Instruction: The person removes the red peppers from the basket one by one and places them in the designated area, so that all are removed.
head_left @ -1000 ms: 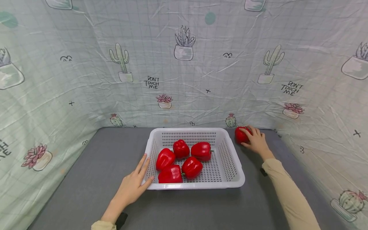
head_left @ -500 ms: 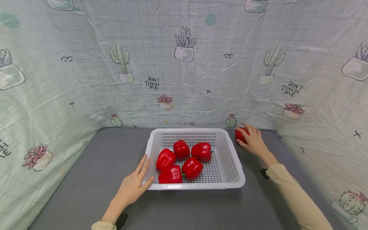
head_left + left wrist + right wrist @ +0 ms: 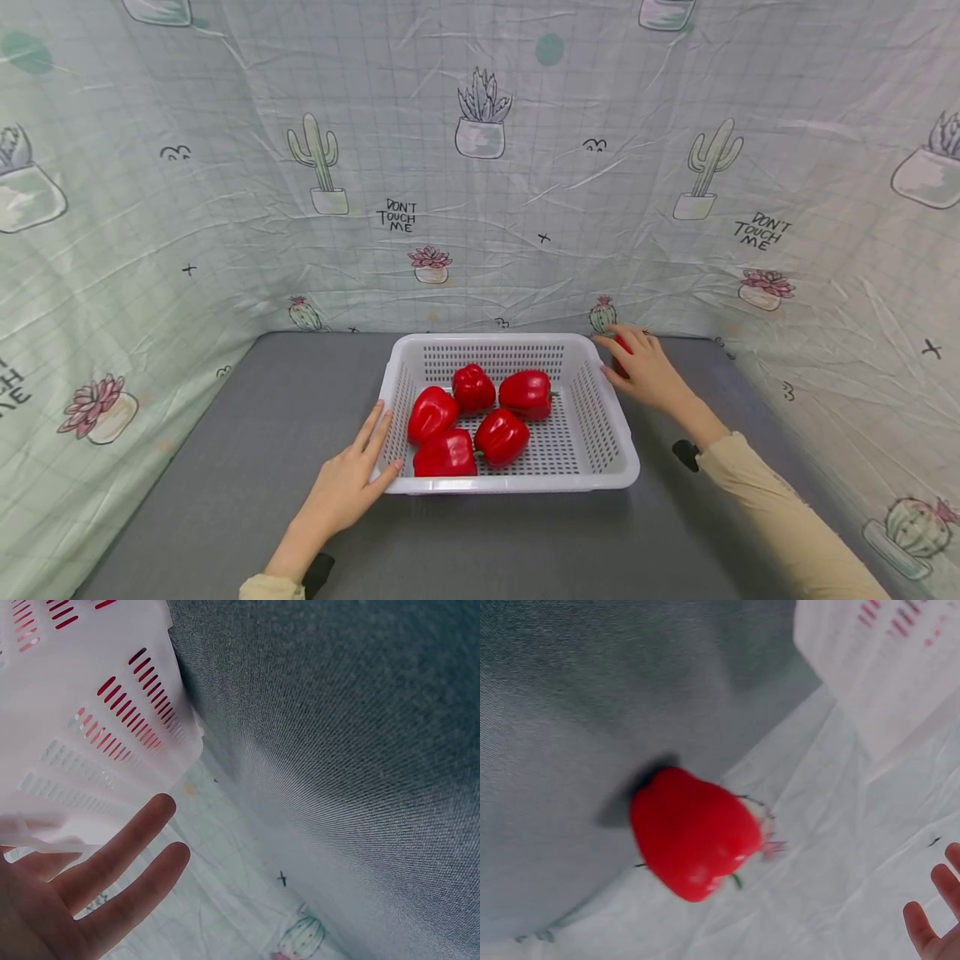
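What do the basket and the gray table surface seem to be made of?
Basket: probably plastic, white and slightly glossy, with regular slots in smooth walls.
Table surface: perhaps woven fabric, matte gray, from the fine ribbing in the left wrist view.

From right wrist view: single red bell pepper [image 3: 694, 834], glossy, short green stem [image 3: 737, 880] poking out at its lower right. Dark shadow [image 3: 615, 810] on grey tabletop [image 3: 570, 735], just beside pepper, to its left. White basket [image 3: 877, 682] above and right of pepper, well apart from it, bits of red showing through slots in wall. Pale, creased cloth [image 3: 817, 900] below and right of pepper, small printed marks, blurred. Right hand [image 3: 943, 943] far right of pepper and lower, partly cut off, few fingers in sight, not touching pepper.
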`<state>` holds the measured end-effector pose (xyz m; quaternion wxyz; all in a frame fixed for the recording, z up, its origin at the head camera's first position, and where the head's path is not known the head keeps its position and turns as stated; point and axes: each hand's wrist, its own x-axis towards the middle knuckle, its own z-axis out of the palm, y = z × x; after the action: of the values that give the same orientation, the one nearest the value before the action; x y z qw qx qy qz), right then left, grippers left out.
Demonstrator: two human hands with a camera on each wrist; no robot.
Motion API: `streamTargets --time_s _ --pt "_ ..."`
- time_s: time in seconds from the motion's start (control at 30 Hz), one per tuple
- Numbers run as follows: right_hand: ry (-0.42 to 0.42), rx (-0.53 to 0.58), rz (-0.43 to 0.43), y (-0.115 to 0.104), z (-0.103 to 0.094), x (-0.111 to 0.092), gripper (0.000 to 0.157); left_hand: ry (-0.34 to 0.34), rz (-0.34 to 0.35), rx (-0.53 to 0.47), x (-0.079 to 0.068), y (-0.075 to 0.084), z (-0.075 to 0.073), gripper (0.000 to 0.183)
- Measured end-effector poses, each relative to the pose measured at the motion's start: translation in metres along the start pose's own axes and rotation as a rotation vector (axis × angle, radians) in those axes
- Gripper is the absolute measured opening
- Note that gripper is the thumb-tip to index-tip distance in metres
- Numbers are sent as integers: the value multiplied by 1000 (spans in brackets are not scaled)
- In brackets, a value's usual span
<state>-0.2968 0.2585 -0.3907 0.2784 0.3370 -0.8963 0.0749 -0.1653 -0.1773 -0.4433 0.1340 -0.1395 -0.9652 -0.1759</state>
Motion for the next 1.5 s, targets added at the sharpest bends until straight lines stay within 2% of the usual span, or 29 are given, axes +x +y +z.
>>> streamTargets --time_s 0.3,0.43,0.7,0.83,1.03,1.2,1.5 --pt "-69 -97 -195 -22 -4 11 57 -11 -5 -2 0 1 0 69" --pt "-116 -105 -229 -30 -3 16 59 -2 -1 2 0 1 -1 69" --pt "-288 -175 -290 -45 10 24 59 20 17 5 1 -1 -1 67" --pt "-315 -175 -324 -50 20 26 59 27 28 10 1 -1 -1 66" --pt "-337 -143 -325 -55 33 27 59 4 10 -7 0 -1 0 67" --pt "-358 -124 -288 -54 40 27 61 -8 -1 -11 0 -2 0 68" --pt "-366 -99 -266 -50 49 25 64 5 0 -9 0 0 0 68"
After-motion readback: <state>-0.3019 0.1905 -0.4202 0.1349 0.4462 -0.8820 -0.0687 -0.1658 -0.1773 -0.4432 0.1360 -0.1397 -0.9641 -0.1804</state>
